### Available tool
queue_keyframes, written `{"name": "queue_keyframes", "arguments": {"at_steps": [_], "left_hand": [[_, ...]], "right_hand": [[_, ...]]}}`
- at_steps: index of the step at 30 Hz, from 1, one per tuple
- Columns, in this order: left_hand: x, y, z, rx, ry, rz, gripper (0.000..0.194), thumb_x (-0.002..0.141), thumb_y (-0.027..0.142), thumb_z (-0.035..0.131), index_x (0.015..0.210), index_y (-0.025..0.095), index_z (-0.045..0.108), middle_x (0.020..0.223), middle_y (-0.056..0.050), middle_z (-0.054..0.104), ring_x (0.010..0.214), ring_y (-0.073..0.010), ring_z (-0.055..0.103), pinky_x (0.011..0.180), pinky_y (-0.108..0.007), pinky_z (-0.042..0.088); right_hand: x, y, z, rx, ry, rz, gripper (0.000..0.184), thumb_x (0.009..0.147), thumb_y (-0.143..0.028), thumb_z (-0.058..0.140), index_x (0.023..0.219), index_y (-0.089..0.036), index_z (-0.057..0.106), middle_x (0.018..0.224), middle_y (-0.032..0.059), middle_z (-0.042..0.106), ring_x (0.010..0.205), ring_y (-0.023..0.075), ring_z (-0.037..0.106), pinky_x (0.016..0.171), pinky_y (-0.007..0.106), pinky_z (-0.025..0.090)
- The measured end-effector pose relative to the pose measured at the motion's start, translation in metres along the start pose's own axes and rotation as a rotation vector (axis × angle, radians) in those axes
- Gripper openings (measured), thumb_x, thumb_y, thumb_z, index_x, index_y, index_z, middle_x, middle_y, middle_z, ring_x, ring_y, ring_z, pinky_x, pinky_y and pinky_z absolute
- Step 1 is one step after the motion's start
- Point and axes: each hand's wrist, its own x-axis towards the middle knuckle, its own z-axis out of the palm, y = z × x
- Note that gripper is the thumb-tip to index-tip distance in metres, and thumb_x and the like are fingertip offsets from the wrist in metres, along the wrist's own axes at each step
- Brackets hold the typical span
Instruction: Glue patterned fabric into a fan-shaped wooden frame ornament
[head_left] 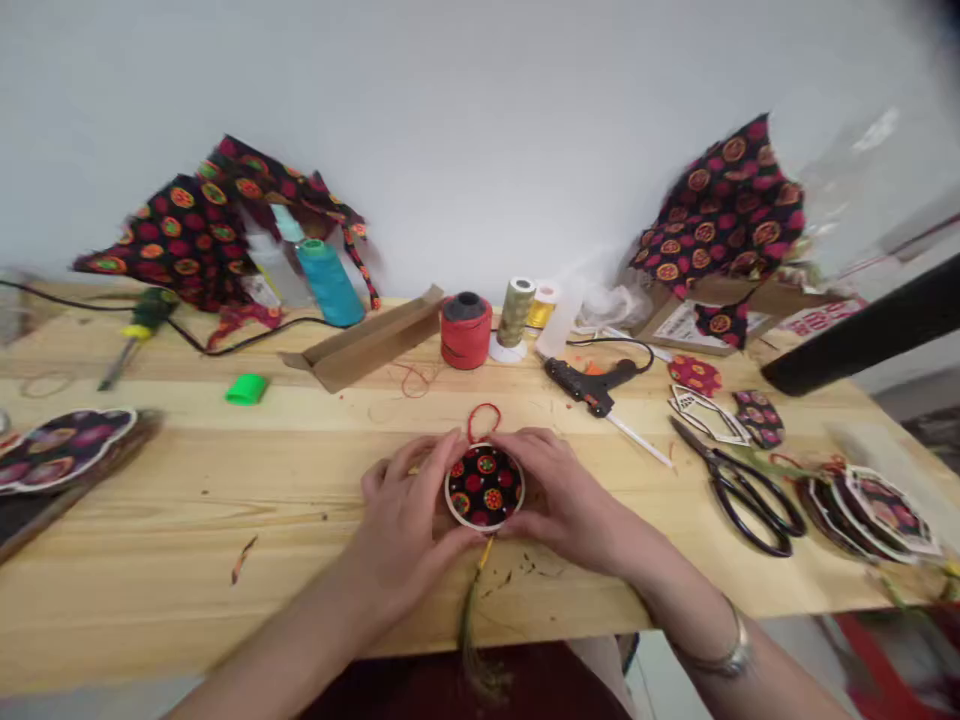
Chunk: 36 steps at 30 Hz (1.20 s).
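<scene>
Between my two hands, at the front middle of the table, is a round fabric ornament [486,487] with a pale rim and dark flower-patterned cloth. My left hand [409,500] curls round its left edge, fingers at the top and thumb at the bottom. On the other side my right hand [555,495] grips the right edge the same way. A red cord loop [484,421] sticks out above the ornament. From its lower edge a yellow-green tassel [471,610] hangs past the table's front edge. What lies under my fingertips is hidden.
Black scissors [750,490] and a stack of finished ornaments [874,510] lie to the right. A glue gun [592,385], red thread spool [466,332] and cardboard trough [367,345] stand behind. On the left are a green cap [247,389], screwdriver [135,335] and flower-shaped piece [64,450].
</scene>
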Motion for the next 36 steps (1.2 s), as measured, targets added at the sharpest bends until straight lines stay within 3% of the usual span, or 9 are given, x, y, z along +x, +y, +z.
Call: {"name": "queue_keyframes", "arguments": {"at_steps": [7,13,22,31,36], "left_hand": [[0.002,0.002,-0.002,-0.034,-0.017,-0.011,0.089,0.077,0.038,0.072,0.141,0.026,0.012,0.136,-0.016,0.053,0.127,-0.034,0.041,0.097,-0.055,0.033],[0.003,0.004,-0.005,-0.077,-0.023,-0.03,0.074,0.085,0.041,0.061,0.141,0.026,0.015,0.137,-0.013,0.053,0.129,-0.0327,0.04,0.097,-0.054,0.031],[0.003,-0.002,0.001,-0.04,0.032,0.011,0.082,0.079,0.04,0.069,0.142,0.026,0.018,0.136,-0.014,0.055,0.125,-0.034,0.046,0.095,-0.051,0.032],[0.005,-0.006,0.001,-0.039,0.031,0.046,0.093,0.076,0.046,0.07,0.145,0.029,0.01,0.129,-0.013,0.061,0.118,-0.0349,0.053,0.09,-0.049,0.033],[0.003,-0.007,0.001,-0.023,0.037,0.09,0.083,0.08,0.044,0.066,0.142,0.026,0.014,0.132,-0.014,0.058,0.12,-0.0334,0.052,0.093,-0.05,0.03]], "right_hand": [[0.004,0.004,0.002,0.008,0.004,0.002,0.07,0.077,-0.032,0.075,0.136,-0.023,0.039,0.132,0.0048,0.052,0.12,0.0217,0.041,0.104,0.039,0.033],[0.004,0.005,0.003,-0.004,0.008,0.0,0.071,0.075,-0.035,0.076,0.135,-0.023,0.04,0.132,0.0049,0.052,0.12,0.0224,0.04,0.104,0.04,0.033],[0.002,0.001,0.002,-0.003,0.003,-0.004,0.07,0.078,-0.033,0.074,0.137,-0.024,0.038,0.134,0.0043,0.052,0.122,0.0218,0.038,0.106,0.039,0.032],[0.0,0.001,0.001,-0.018,0.002,-0.019,0.068,0.079,-0.032,0.073,0.138,-0.023,0.038,0.131,0.0049,0.053,0.122,0.0216,0.038,0.105,0.039,0.033],[-0.002,-0.001,0.0,-0.014,0.002,-0.042,0.071,0.081,-0.034,0.071,0.14,-0.023,0.034,0.13,0.0066,0.054,0.12,0.0218,0.039,0.103,0.039,0.036]]}}
